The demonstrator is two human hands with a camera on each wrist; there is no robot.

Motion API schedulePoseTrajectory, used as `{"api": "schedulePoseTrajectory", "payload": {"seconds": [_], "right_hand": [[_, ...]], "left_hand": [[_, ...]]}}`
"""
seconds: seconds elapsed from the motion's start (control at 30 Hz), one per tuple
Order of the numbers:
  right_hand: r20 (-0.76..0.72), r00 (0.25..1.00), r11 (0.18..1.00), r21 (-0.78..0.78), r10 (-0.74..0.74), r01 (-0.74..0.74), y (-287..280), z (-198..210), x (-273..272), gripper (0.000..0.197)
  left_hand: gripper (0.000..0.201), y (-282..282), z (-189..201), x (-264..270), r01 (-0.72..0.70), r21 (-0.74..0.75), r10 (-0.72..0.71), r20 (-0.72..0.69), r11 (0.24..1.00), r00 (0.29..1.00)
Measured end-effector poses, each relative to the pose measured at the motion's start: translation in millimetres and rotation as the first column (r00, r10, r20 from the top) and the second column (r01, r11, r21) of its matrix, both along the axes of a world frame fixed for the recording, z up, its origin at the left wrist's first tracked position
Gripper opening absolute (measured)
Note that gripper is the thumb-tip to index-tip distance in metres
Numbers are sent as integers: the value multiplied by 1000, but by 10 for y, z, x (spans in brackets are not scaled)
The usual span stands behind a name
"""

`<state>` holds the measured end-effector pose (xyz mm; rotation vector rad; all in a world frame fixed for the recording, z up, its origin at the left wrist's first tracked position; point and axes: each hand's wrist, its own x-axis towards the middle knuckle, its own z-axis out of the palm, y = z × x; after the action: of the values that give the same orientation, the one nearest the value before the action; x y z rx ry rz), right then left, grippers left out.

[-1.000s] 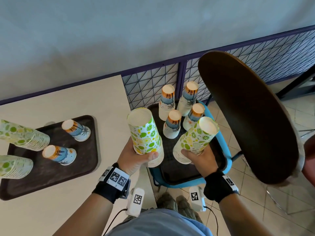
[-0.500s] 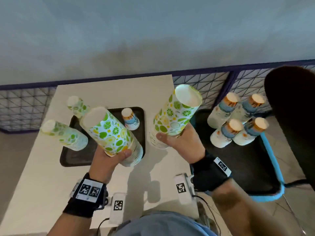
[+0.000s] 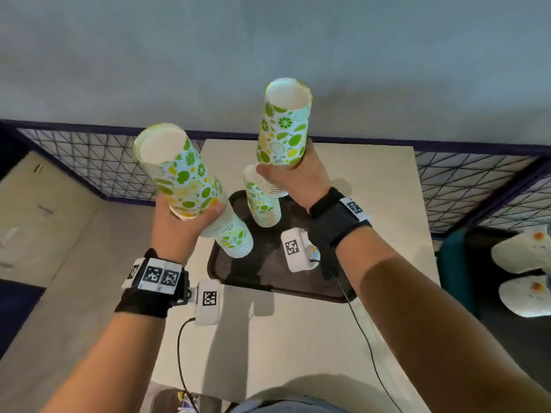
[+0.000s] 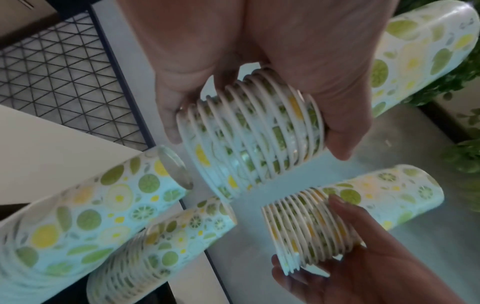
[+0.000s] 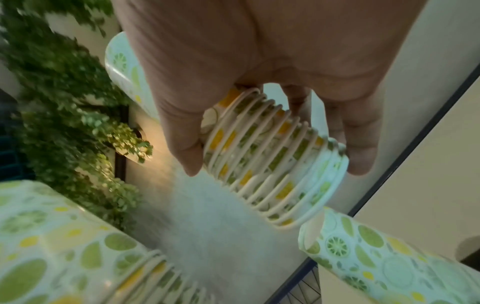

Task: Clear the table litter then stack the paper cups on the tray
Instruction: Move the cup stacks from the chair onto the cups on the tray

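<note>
My left hand [image 3: 182, 225] grips the lower end of a tall stack of lime-patterned paper cups [image 3: 179, 171], tilted up and to the left. Further right, my right hand [image 3: 293, 177] holds a second such stack [image 3: 283, 126] nearly upright. Both are raised above the dark brown tray [image 3: 268, 272] on the beige table [image 3: 298, 338]. Two more lime-patterned stacks [image 3: 262, 204] [image 3: 235, 238] stand on that tray below my hands. In the left wrist view, fingers and thumb curl round the ringed rims of the left stack [image 4: 252, 131]. The right wrist view shows the same grip on the right stack [image 5: 272, 160].
At the far right, a blue chair [image 3: 456, 263] carries white cups with orange ends [image 3: 518, 254]. A purple-framed wire mesh fence [image 3: 477, 186] runs behind the table. Left of the table lies floor and a beige cabinet [image 3: 38, 219].
Both hands have carried their cup stacks leftward from over the blue chair to above the table's tray. The view has swung left with them, and the stacks are raised higher.
</note>
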<state>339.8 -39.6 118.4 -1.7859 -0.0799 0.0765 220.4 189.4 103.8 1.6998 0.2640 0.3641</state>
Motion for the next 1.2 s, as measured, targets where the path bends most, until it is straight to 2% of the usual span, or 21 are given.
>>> {"api": "schedulePoseTrajectory", "payload": {"seconds": [0.13,0.27,0.4,0.5,0.57,0.67,0.83,1.03,1.1,1.2], "right_hand": [[14,1000,990,-137,-28,30,401,-121,214,89],[-13,1000,979,-205,-14,11,607,-240,293,93],[-96,995,962,-273,-12,-15,689,-430,332,90],[-152,988,948,-312,13,-60,688,-637,328,89],[-163,986,937,-343,17,-72,674,-746,318,91],[-138,990,917,-395,3,-58,660,-821,300,89],[-128,992,894,-442,21,-76,636,-842,277,89],[-141,987,876,-462,77,-135,500,-659,193,96],[-104,992,889,-444,76,-115,349,-541,73,91],[-26,998,933,-355,49,-55,6,-409,-203,73]], "left_hand": [[87,115,-131,187,-17,23,17,-29,1000,999],[92,92,-341,285,-15,22,16,-86,1000,996],[95,92,-647,381,17,-35,-22,-155,999,988],[101,82,-860,400,-11,-50,0,-230,999,973],[104,104,-971,393,-24,-30,14,-282,999,959],[98,145,-1073,388,16,29,-5,-324,999,946],[99,143,-1075,415,27,58,-4,-360,998,933],[115,5,-982,245,-14,36,27,-405,999,914],[119,-45,-980,86,-55,27,61,-466,998,883],[118,-170,-1005,-230,-91,-11,66,-602,996,796]]}}
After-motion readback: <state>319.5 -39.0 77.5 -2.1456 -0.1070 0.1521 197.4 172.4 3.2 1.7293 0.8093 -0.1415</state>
